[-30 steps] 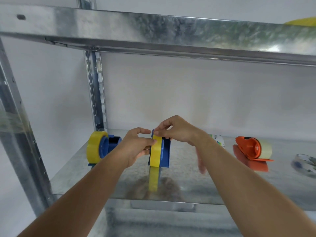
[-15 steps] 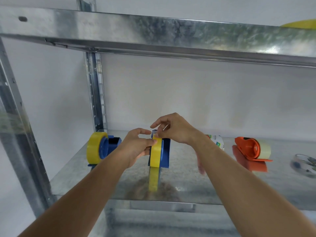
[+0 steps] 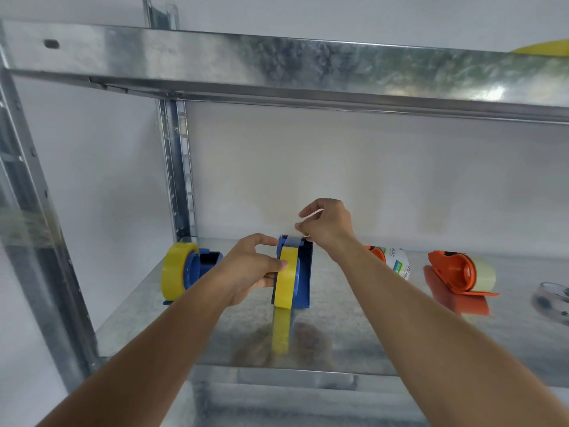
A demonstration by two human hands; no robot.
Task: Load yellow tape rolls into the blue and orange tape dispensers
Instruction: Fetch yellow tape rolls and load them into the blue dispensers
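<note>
A blue tape dispenser [image 3: 304, 278] stands upright in the middle of the metal shelf [image 3: 354, 340], with a yellow tape roll [image 3: 285, 280] mounted on its left side. My left hand [image 3: 249, 272] grips the roll and dispenser from the left, thumb on the roll's face. My right hand [image 3: 328, 224] pinches the clear tape end [image 3: 295, 240] just above the dispenser's far top. A second blue dispenser [image 3: 203, 266] with a yellow roll [image 3: 175, 271] lies at the left. An orange dispenser [image 3: 455, 274] holding a pale roll [image 3: 483, 274] lies at the right.
The upper shelf beam [image 3: 277, 63] runs close overhead, with something yellow [image 3: 545, 47] on top at the right. A white labelled bottle [image 3: 397, 261] lies behind my right forearm. A clear tape roll [image 3: 554, 300] sits at the far right. Steel uprights [image 3: 177, 167] stand at the left.
My right hand has lifted from the top of the roll, drawing the clear tape end upward. My left hand stays on the roll and dispenser.
</note>
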